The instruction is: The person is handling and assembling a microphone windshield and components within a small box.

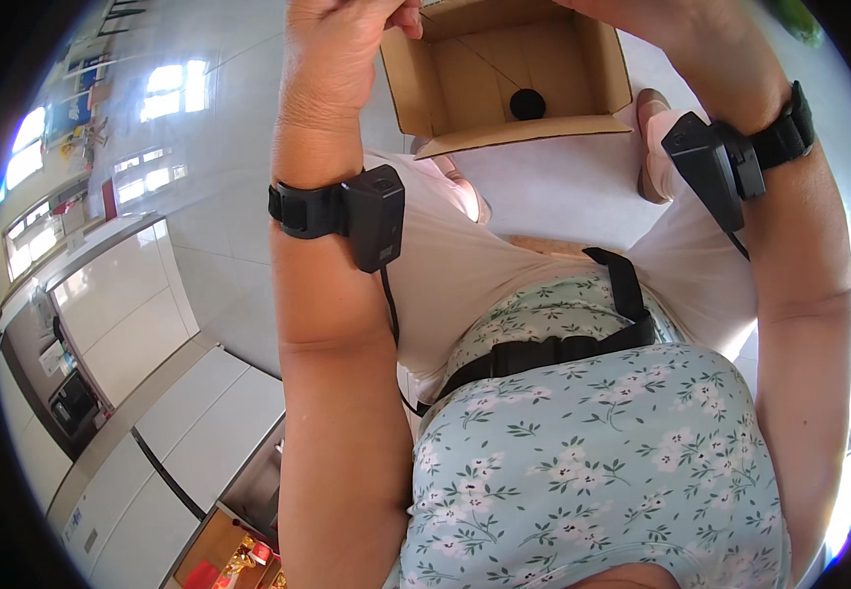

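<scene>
At the top edge, my left hand is partly cut off, its visible fingers curled by the left rim of an open cardboard box. A thin dark string seems to run from those fingertips down into the box. It ends at a round black disc lying on the cardboard bottom. Above the box's right side, only the wrist end of my right hand shows. Its fingers lie beyond the frame, so whatever they hold is hidden.
The box stands on pale floor tiles between my feet, near a shoe. Black devices are strapped to my left forearm and right forearm, with cables. White cabinets stand at left; something green is at upper right.
</scene>
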The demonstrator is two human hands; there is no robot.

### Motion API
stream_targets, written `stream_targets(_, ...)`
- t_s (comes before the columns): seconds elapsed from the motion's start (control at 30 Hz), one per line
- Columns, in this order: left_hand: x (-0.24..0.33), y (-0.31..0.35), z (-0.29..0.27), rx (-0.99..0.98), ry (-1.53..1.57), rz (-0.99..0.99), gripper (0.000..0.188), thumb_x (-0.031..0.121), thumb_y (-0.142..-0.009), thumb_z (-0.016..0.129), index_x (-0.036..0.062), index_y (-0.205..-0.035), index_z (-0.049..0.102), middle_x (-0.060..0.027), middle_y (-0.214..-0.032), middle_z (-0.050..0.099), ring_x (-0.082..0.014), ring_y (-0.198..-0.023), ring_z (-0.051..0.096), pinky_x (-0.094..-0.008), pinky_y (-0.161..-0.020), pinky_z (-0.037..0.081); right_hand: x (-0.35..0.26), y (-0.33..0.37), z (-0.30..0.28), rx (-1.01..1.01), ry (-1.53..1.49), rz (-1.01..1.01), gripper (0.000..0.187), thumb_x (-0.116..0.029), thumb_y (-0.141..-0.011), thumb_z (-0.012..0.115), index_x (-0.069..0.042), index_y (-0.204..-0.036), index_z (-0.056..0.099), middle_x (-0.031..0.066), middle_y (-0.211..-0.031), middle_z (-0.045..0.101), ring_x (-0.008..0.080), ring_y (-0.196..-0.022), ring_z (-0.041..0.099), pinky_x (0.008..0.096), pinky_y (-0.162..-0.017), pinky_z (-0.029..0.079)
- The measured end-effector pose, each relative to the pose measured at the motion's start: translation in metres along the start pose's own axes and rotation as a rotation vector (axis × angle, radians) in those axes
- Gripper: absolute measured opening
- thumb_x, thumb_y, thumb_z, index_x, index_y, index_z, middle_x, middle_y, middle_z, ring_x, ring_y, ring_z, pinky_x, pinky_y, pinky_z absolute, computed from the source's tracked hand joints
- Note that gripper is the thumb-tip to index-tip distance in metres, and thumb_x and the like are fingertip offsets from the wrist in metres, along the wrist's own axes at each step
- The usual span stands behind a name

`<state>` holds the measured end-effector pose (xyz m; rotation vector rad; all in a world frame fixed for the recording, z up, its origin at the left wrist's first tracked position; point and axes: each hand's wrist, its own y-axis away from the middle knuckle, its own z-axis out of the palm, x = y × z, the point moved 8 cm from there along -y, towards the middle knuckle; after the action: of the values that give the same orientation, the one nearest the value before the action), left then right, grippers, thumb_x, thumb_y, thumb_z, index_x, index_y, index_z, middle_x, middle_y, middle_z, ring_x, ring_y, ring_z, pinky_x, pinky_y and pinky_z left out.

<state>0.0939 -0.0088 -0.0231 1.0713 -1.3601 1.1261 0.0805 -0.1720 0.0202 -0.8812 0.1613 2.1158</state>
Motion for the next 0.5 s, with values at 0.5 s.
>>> stream_targets(0.5,0.017,0.009,0.033,-0.172,-0.12,0.006,0.009,0.008,-0.09,0.07,-0.0003,-0.093,0.068,-0.0021,-0.074,0.063,-0.0081,-0.061,0.056,-0.0218,-0.056,0.045,-0.015,0.012,-0.016,0.133,0.328,-0.196,0.021,-0.021,-0.087,0.071,-0.009,-0.103,0.067,0.0043,-0.1,0.07,0.0143,-0.094,0.064,0.0293,-0.079,0.05)
